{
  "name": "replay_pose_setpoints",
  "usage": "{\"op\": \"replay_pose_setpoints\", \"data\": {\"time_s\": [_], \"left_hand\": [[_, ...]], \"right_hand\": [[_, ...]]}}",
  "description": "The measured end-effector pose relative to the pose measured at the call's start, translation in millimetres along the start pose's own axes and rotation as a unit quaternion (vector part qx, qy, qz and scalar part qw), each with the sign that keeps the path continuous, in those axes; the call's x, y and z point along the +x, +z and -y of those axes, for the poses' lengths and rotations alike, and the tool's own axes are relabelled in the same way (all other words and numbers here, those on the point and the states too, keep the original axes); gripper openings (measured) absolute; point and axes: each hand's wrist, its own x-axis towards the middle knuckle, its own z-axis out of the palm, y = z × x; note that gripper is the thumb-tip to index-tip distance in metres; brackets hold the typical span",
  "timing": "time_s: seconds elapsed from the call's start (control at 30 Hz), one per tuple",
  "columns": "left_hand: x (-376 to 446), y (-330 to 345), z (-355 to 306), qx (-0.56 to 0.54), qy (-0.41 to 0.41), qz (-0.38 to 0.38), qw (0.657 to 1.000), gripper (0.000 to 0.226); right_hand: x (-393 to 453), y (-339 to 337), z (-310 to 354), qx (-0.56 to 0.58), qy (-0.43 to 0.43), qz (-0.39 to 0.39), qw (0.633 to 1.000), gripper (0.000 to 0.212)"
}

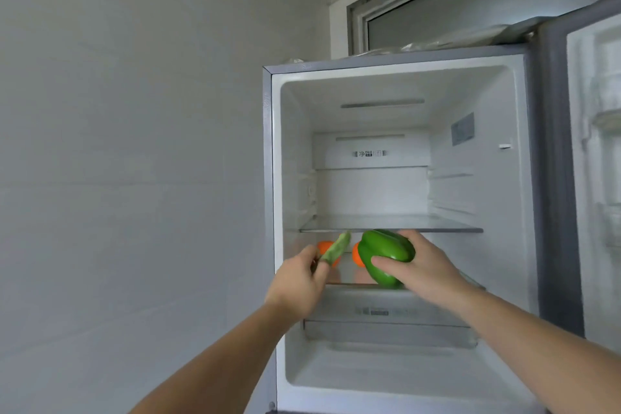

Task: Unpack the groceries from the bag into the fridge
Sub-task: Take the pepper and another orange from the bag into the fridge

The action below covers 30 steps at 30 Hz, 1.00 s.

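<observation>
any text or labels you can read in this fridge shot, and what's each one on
"净": one legible character on the white panel at the back of the fridge; the small marks beside it are too blurred to read.
Grey sticker on the right inner wall: print too small to read.
Strip on the drawer front below the lower shelf: blurred, unreadable.
Nothing written on the green pepper or the other produce.

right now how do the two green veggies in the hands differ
The bell pepper is bulky, glossy, deep green; the slim vegetable is narrow and paler. The right hand wraps the pepper; the left hand pinches the slim one by its end. Both are held before the lower shelf.
</observation>
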Motion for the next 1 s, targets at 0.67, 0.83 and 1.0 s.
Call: {"op": "replay_pose_setpoints", "data": {"time_s": [0.67,0.83,1.0], "left_hand": [[252,67,42,0.095,0.115,0.022,0.989,0.020],[289,87,46,0.208,0.034,0.045,0.977,0.020],[316,99,50,0.334,-0.011,0.095,0.938,0.015]], "right_hand": [[246,35,-63,-0.126,0.018,-0.038,0.991,0.052],[287,45,-80,-0.118,0.033,-0.018,0.992,0.065],[310,53,-79,-0.145,0.014,0.017,0.989,0.067]]}}
